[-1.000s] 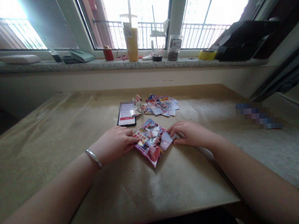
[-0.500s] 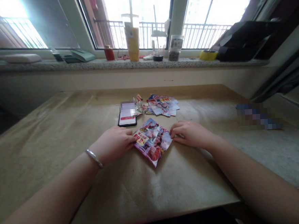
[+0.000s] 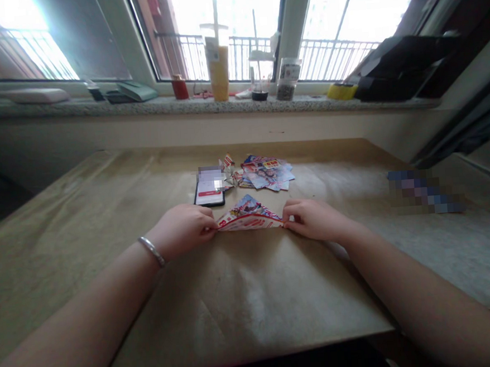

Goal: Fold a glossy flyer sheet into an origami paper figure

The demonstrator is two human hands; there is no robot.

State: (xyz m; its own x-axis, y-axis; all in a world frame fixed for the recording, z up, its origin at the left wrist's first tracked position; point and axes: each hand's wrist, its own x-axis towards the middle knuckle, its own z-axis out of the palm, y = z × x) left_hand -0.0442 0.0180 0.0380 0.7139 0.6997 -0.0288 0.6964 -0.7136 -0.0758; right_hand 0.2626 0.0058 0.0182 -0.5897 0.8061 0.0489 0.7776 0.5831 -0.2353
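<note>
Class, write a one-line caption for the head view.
Left hand and right hand pinch opposite corners of a printed paper folded on the table.

Phone (image 3: 209, 193) beyond the left hand (image 3: 181, 230), paper pile (image 3: 267, 173) (probably loose) block ahead; near table (image 3: 237, 307) open.

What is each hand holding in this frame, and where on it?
Both hold one printed paper sheet, folded to a triangle on the table: the left hand pinches its left corner, the right hand its right corner.
</note>
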